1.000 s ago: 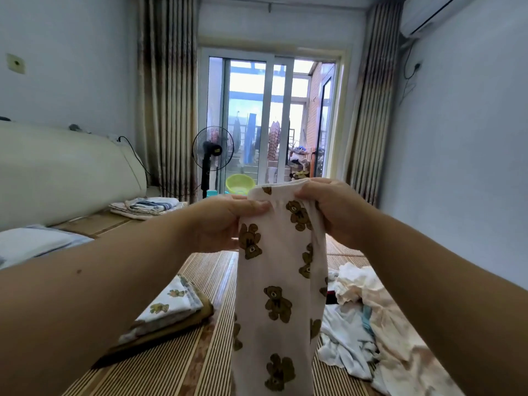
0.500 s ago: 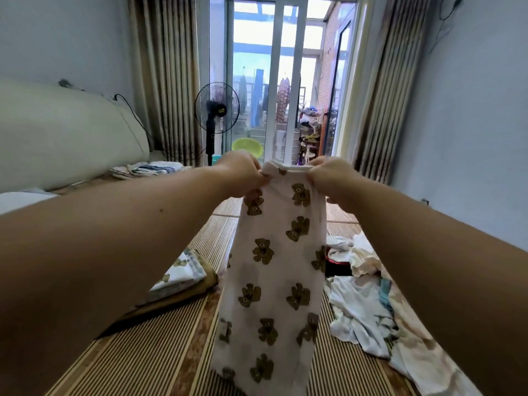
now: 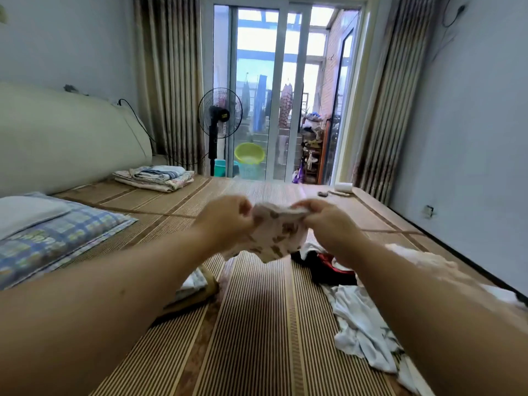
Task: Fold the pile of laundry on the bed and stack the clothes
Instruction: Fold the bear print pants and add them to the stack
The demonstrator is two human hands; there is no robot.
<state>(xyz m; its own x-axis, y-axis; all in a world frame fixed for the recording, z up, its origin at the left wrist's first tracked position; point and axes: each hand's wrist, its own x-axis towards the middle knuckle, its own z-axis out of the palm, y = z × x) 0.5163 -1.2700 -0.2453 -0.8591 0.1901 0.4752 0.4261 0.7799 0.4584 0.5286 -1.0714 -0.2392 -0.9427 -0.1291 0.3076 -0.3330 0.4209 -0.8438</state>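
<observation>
A white garment printed with brown bears (image 3: 274, 235) hangs bunched and blurred between my hands above the striped bed mat (image 3: 257, 324). My left hand (image 3: 225, 218) grips its left top edge and my right hand (image 3: 325, 221) grips its right top edge. To the right lies the unfolded laundry pile (image 3: 360, 318) of white, red and black clothes. A small folded stack (image 3: 194, 284) with a bear-print piece on top lies to the left, mostly hidden behind my left forearm.
A pillow in a blue check case (image 3: 57, 235) lies at the left. Folded bedding (image 3: 155, 177) sits at the far left corner by the headboard (image 3: 71, 138). A standing fan (image 3: 220, 115) and a green basin (image 3: 249, 153) stand by the glass door. A wall (image 3: 471, 138) runs along the bed's right side.
My hands have dropped lower and further out over the bed. The bear-print garment, which hung long and flat, is now bunched up short between them. The view tilted down.
</observation>
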